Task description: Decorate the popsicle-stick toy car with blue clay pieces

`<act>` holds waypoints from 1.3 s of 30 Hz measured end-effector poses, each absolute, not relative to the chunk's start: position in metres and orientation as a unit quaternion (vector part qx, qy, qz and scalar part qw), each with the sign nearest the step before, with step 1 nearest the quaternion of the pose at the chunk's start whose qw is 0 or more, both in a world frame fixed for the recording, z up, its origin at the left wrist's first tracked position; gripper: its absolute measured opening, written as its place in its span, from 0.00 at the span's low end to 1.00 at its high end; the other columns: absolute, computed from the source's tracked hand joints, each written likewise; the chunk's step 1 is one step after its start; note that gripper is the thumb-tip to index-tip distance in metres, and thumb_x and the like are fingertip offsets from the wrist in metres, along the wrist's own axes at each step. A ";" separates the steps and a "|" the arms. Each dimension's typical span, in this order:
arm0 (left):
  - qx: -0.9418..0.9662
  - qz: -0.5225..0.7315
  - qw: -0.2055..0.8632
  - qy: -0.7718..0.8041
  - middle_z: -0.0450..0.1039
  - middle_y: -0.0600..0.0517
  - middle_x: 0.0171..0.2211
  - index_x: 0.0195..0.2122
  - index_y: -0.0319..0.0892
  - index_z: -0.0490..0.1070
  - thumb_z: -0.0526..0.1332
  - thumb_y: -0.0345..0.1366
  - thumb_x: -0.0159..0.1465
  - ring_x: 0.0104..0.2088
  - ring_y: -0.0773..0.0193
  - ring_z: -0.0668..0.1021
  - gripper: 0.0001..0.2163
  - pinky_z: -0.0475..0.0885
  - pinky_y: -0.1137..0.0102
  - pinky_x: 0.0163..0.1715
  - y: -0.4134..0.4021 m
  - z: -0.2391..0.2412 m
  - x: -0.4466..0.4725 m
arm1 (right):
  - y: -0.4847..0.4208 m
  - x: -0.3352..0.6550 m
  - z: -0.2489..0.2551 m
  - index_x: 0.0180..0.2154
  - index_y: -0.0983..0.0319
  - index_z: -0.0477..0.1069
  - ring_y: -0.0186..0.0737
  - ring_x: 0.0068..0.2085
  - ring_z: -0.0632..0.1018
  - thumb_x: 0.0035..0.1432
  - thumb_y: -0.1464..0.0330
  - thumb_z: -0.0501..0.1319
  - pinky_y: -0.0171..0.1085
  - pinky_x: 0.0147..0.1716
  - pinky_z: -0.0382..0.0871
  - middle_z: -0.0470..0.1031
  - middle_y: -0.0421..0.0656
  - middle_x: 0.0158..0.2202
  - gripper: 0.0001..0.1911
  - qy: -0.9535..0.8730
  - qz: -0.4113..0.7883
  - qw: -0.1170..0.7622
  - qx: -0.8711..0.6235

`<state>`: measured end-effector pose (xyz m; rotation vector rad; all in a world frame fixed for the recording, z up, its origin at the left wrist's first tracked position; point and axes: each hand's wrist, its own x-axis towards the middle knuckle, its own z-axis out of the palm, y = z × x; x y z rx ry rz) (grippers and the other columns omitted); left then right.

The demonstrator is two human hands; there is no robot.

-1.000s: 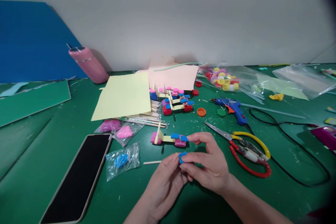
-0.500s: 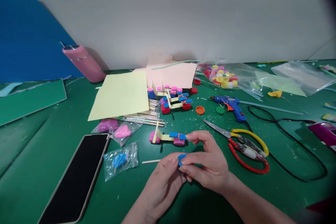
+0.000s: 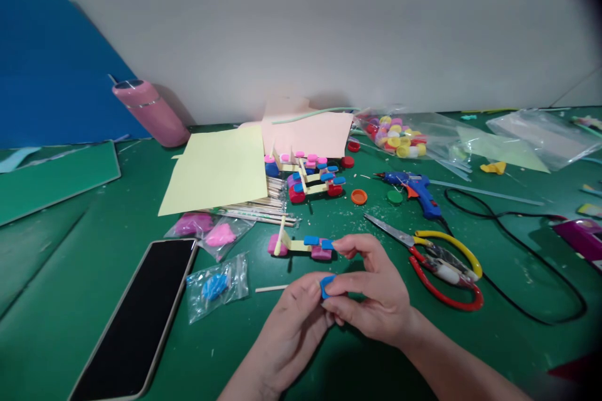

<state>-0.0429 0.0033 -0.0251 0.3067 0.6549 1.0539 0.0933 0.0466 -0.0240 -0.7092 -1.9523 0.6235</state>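
Note:
Both of my hands meet low in the middle of the view over the green mat. My left hand and my right hand pinch one small blue foam piece between their fingertips. Just beyond them lies a little craft car made of a pale stick, pink cap wheels and blue foam pads. My right index finger curls close to the car's right end. Several finished cars are bunched further back.
A phone lies at the lower left beside small bags of blue and pink foam bits. Red-and-yellow scissors, a blue glue gun with a black cord, loose caps, paper sheets, sticks and a pink bottle surround the hands.
The view shifted slightly between the oldest frame and now. Both hands keep pinching the blue piece with hardly any movement.

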 end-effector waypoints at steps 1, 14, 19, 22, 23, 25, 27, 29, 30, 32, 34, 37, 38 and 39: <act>0.143 0.492 0.803 0.305 0.66 0.53 0.24 0.32 0.38 0.74 0.60 0.38 0.54 0.26 0.69 0.67 0.09 0.63 0.73 0.30 0.003 -0.025 -0.043 | 0.046 0.093 -0.024 0.30 0.58 0.73 0.42 0.44 0.68 0.49 0.71 0.61 0.39 0.39 0.66 0.61 0.44 0.45 0.04 -0.796 0.253 0.468 -0.289; 0.142 0.511 0.800 0.280 0.68 0.52 0.24 0.32 0.39 0.74 0.58 0.36 0.57 0.27 0.68 0.69 0.08 0.65 0.71 0.33 0.003 -0.030 -0.043 | 0.047 0.095 -0.022 0.33 0.57 0.72 0.43 0.43 0.69 0.47 0.71 0.63 0.40 0.39 0.67 0.62 0.44 0.45 0.08 -0.788 0.242 0.482 -0.296; 0.142 0.513 0.800 0.278 0.69 0.51 0.25 0.33 0.38 0.74 0.58 0.36 0.57 0.27 0.67 0.69 0.09 0.64 0.70 0.31 0.003 -0.032 -0.043 | 0.047 0.096 -0.023 0.32 0.58 0.73 0.42 0.45 0.68 0.47 0.74 0.62 0.41 0.40 0.66 0.61 0.44 0.45 0.08 -0.794 0.241 0.483 -0.279; 0.139 0.508 0.802 0.282 0.70 0.51 0.25 0.34 0.38 0.74 0.58 0.36 0.57 0.28 0.66 0.69 0.09 0.64 0.70 0.31 0.003 -0.032 -0.044 | 0.047 0.096 -0.022 0.31 0.58 0.73 0.42 0.45 0.68 0.48 0.74 0.61 0.41 0.41 0.66 0.62 0.44 0.44 0.07 -0.802 0.233 0.477 -0.274; 0.138 0.508 0.802 0.281 0.70 0.51 0.25 0.33 0.38 0.74 0.57 0.36 0.57 0.27 0.67 0.69 0.09 0.64 0.70 0.31 0.003 -0.031 -0.044 | 0.047 0.096 -0.021 0.31 0.58 0.73 0.42 0.45 0.68 0.48 0.74 0.60 0.42 0.41 0.66 0.62 0.44 0.44 0.06 -0.803 0.232 0.475 -0.275; 0.138 0.511 0.801 0.278 0.70 0.51 0.25 0.33 0.38 0.74 0.57 0.36 0.57 0.27 0.67 0.69 0.09 0.64 0.71 0.31 0.003 -0.030 -0.044 | 0.047 0.096 -0.020 0.32 0.58 0.72 0.42 0.44 0.68 0.48 0.73 0.60 0.41 0.41 0.66 0.63 0.44 0.43 0.07 -0.804 0.236 0.473 -0.273; 0.141 0.514 0.801 0.273 0.71 0.51 0.26 0.33 0.38 0.74 0.58 0.36 0.57 0.28 0.68 0.70 0.08 0.65 0.72 0.32 0.003 -0.028 -0.044 | 0.047 0.097 -0.019 0.35 0.59 0.71 0.42 0.44 0.68 0.48 0.73 0.59 0.41 0.41 0.66 0.62 0.45 0.44 0.10 -0.798 0.249 0.474 -0.275; 0.142 0.515 0.802 0.266 0.71 0.51 0.27 0.33 0.37 0.74 0.58 0.36 0.56 0.28 0.67 0.71 0.09 0.65 0.72 0.33 0.003 -0.028 -0.044 | 0.046 0.098 -0.018 0.38 0.60 0.70 0.43 0.44 0.68 0.47 0.73 0.58 0.42 0.41 0.66 0.62 0.46 0.45 0.13 -0.791 0.265 0.474 -0.281; 0.142 0.515 0.803 0.263 0.72 0.50 0.28 0.33 0.37 0.74 0.58 0.36 0.56 0.28 0.67 0.71 0.09 0.65 0.71 0.32 0.003 -0.028 -0.044 | 0.046 0.099 -0.018 0.39 0.60 0.70 0.43 0.44 0.68 0.47 0.74 0.57 0.42 0.42 0.65 0.61 0.46 0.45 0.14 -0.788 0.271 0.474 -0.284; 0.141 0.515 0.807 0.255 0.72 0.50 0.28 0.33 0.36 0.74 0.58 0.36 0.57 0.28 0.67 0.71 0.09 0.65 0.71 0.32 0.003 -0.029 -0.044 | 0.046 0.100 -0.018 0.39 0.59 0.69 0.44 0.44 0.68 0.46 0.75 0.56 0.43 0.43 0.65 0.61 0.46 0.46 0.15 -0.786 0.278 0.471 -0.288; 0.135 0.516 0.809 0.247 0.73 0.49 0.29 0.33 0.36 0.74 0.57 0.36 0.57 0.29 0.66 0.72 0.10 0.66 0.70 0.32 0.003 -0.030 -0.044 | 0.046 0.100 -0.018 0.38 0.59 0.69 0.44 0.45 0.68 0.45 0.77 0.56 0.43 0.43 0.64 0.61 0.46 0.46 0.16 -0.785 0.283 0.471 -0.288; 0.115 0.521 0.810 0.241 0.74 0.48 0.30 0.33 0.35 0.74 0.57 0.36 0.57 0.28 0.65 0.72 0.10 0.66 0.69 0.31 0.004 -0.030 -0.044 | 0.047 0.101 -0.017 0.38 0.59 0.69 0.44 0.45 0.68 0.44 0.76 0.57 0.44 0.43 0.64 0.61 0.46 0.46 0.17 -0.784 0.287 0.471 -0.284; 0.110 0.522 0.811 0.240 0.75 0.48 0.30 0.32 0.35 0.74 0.58 0.36 0.57 0.28 0.65 0.72 0.10 0.66 0.69 0.31 0.004 -0.030 -0.044 | 0.047 0.101 -0.017 0.39 0.59 0.69 0.44 0.44 0.68 0.43 0.76 0.57 0.44 0.43 0.65 0.61 0.46 0.46 0.17 -0.785 0.288 0.470 -0.282; 0.107 0.521 0.813 0.238 0.75 0.48 0.29 0.32 0.34 0.74 0.58 0.36 0.57 0.28 0.65 0.73 0.10 0.66 0.70 0.31 0.004 -0.029 -0.044 | 0.047 0.101 -0.017 0.39 0.59 0.69 0.44 0.44 0.68 0.43 0.76 0.58 0.44 0.43 0.65 0.60 0.46 0.46 0.17 -0.788 0.288 0.466 -0.282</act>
